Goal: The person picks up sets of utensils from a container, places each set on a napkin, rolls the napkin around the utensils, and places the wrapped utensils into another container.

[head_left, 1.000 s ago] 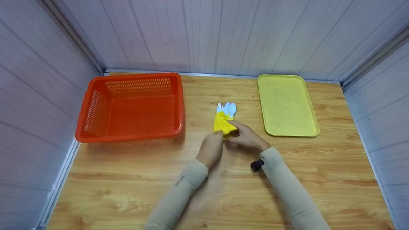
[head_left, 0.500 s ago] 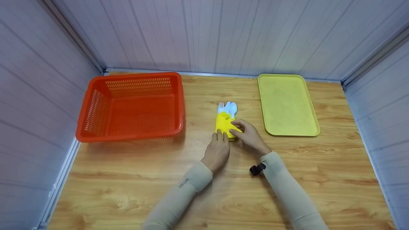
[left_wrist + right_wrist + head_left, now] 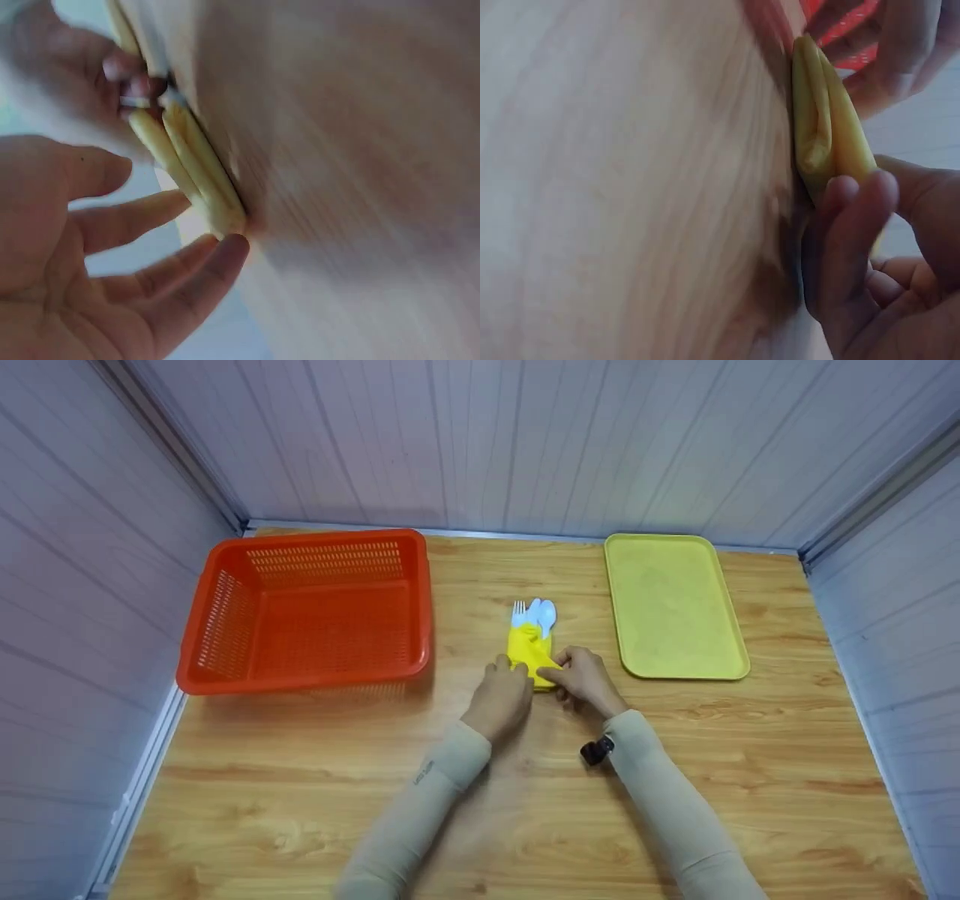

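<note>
A yellow cloth napkin (image 3: 525,648) is folded around white cutlery on the table. Sticking out of its far end are a fork (image 3: 519,613), a spoon (image 3: 547,616) and, between them, a round-tipped utensil (image 3: 533,610) whose kind I cannot tell. At the near left edge of the cloth, my left hand (image 3: 498,697) touches the fold with extended fingers; the left wrist view shows its thumb off the fabric. My right hand (image 3: 589,679) pinches a loose corner on the right side between thumb and fingers. The utensils' lower parts are hidden inside the cloth.
An orange-red perforated basket (image 3: 304,684) stands on the left of the wooden table (image 3: 525,825). To the right lies a yellow tray (image 3: 679,607). Panelled walls (image 3: 480,442) enclose the back and both sides. A black device (image 3: 597,750) sits on the right wrist.
The left hand has gone from gripping the near edge to touching it with extended fingers. The right hand has shifted slightly toward me, and the cloth's right flap now lies lower.
</note>
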The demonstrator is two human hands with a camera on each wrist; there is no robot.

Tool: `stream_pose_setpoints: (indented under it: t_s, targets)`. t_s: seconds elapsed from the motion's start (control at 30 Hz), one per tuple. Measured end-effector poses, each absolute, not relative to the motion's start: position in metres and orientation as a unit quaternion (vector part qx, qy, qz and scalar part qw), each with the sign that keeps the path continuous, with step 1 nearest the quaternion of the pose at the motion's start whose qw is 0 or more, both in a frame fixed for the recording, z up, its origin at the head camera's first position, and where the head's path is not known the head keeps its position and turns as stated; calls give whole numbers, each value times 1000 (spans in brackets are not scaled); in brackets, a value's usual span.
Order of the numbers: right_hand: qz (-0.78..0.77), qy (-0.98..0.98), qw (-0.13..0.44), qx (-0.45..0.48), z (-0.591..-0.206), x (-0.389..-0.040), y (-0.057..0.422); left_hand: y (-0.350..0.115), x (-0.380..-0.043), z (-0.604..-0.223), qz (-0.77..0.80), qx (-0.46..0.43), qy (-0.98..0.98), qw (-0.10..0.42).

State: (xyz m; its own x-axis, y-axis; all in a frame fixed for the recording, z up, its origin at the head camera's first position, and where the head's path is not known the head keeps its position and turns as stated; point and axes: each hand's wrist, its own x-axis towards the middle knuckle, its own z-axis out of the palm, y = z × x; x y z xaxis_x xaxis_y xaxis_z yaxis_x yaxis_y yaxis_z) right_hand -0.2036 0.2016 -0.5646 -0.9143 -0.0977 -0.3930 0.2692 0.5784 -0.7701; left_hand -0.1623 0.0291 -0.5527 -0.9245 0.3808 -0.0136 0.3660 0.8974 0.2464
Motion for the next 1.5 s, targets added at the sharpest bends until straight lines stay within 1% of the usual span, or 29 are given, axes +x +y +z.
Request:
stream_pose_setpoints:
  t_s: [0.07,0.17,0.33,0.6,0.8,1.1,1.33,1.5]
  targets:
    - [-448,867,209,55,-564,-205,201,26,-171,-552,222,123,964,73]
    - [-436,873,211,52,-564,-206,201,22,-182,-552,302,65,944,113]
    - [-422,882,205,47,-563,-207,202,17,-194,-555,393,11,909,142]
    - [-417,881,217,51,-564,-211,205,14,-203,-562,485,-38,852,191]
    - [-464,848,243,78,-563,-211,208,15,-204,-565,507,-56,837,196]
    - [-572,755,298,119,-563,-208,215,13,-197,-571,588,-68,786,180]
    - [-590,739,310,97,-567,-206,217,14,-191,-576,637,-109,742,175]
    - [-607,727,311,80,-568,-201,218,14,-185,-576,699,-126,679,184]
